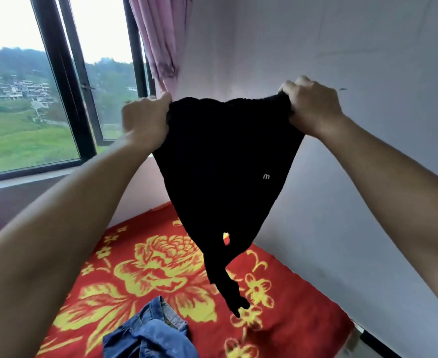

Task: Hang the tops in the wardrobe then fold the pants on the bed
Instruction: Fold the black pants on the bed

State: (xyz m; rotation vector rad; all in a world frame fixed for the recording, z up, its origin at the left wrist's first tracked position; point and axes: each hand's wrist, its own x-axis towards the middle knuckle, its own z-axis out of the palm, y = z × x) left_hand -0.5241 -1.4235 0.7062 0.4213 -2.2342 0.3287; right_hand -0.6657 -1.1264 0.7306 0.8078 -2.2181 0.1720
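I hold black pants (225,161) up in the air by the waistband, above the bed (140,275). My left hand (145,120) grips the left end of the waistband and my right hand (311,104) grips the right end. The pants hang down in a narrowing shape, their legs trailing to the red bedspread. A small white logo shows on the right side. Blue jeans (148,332) lie crumpled on the bed at the bottom of the view.
The bed has a red cover with yellow flowers and sits in the corner. A white wall (367,60) runs along its right side. A dark-framed window (65,81) and a pink curtain (161,42) stand behind it.
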